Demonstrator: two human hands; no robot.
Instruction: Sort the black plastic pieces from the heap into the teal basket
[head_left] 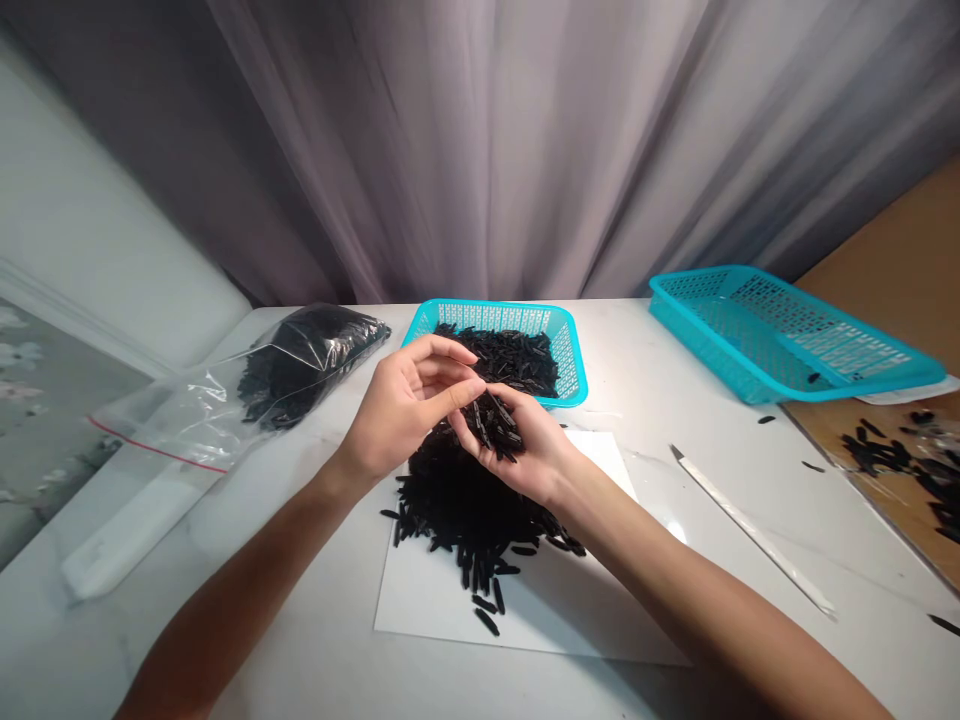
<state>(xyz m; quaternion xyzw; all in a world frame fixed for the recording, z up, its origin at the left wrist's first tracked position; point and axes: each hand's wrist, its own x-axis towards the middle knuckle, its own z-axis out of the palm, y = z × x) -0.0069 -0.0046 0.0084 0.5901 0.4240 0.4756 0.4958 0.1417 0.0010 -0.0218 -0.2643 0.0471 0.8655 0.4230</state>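
Note:
My right hand (529,445) is cupped around several small black stick-like pieces (491,425), palm up, above a dark pile. My left hand (397,405) meets its fingertips, thumb and fingers close together; whether a piece is pinched there is hidden. Below both hands, a heap of the same black pieces (480,520) lies on a white sheet (420,605), a few strays at its near edge. Just behind the hands stands a turquoise basket (581,375) holding more black pieces.
To the left lies a clear zip bag (300,365) partly filled with black pieces, near a white flat object (135,525). On the right are a second turquoise basket (750,375), a thin pointed white tool (750,530) and scattered pieces on a brown board (885,500). A grey curtain (465,150) hangs behind.

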